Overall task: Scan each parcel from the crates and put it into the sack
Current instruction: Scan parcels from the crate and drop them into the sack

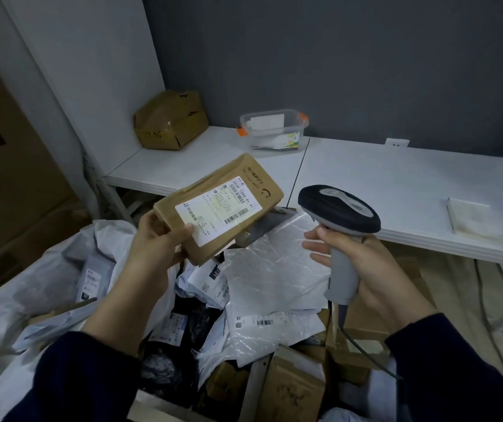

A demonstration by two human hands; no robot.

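Holding a flat brown cardboard parcel (218,208) in our left hand (155,239), right hand (363,266) gripping the grey handheld scanner (340,226) beside it, we judge the scan pending, many parcels below unsorted.

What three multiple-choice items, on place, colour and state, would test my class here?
1. Where does the clear tub stand? A) on the white desk B) on a chair C) on a trolley
2. What colour is the parcel in the left hand? A) black B) brown C) white
3. What is the right hand doing? A) hanging idle B) gripping the scanner C) pressing the tub
Answers: 1 A, it stands on the desk top; 2 B, brown wrap, white label; 3 B, the hand wraps its handle.
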